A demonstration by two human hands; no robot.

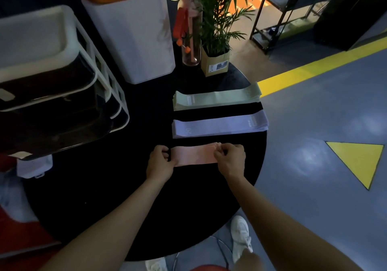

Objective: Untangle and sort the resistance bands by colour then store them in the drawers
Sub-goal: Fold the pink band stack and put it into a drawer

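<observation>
Left grip (160, 160): pinching pink bands (195, 154) at their 9 o'clock end.
Right grip (230, 157): pinching 3 o'clock end.
Place: counter (129, 197), 6 o'clock of purple stack (219, 125).
Risk: uneven lift may fan the pile apart.

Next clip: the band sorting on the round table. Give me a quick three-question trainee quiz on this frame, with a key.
1. Which colour of bands are both hands gripping?
2. True or false: the green stack lies farther from the person than the purple stack.
3. On which side of the table does the drawer unit stand: A left, B right?

Key
1. Pink: the left hand and right hand each hold one end of the pink bands.
2. True.
3. A.
</observation>
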